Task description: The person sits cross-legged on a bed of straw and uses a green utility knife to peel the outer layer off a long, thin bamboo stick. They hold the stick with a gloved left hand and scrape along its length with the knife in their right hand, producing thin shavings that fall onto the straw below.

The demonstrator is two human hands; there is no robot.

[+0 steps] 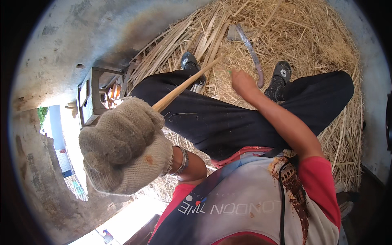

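Note:
My left hand [122,149], in a dirty grey knitted glove, is closed around a thin bamboo strip [185,86]. The strip slants up and away to the right, over my left leg. My right hand [245,85] is bare and held with bent fingers just right of the strip's far end, apart from it. A small bit of green shows at its fingertips; what it is I cannot make out. Beyond this hand a long curved blade with a brown handle [259,72] lies on the straw, its far end by a small grey block [234,33].
Loose straw and shavings [302,32] cover the ground around my dark-trousered legs [232,126]. Long split strips [210,30] are heaped at the back left against a grey wall [81,36]. A wooden frame [93,96] stands at the left, by a bright opening.

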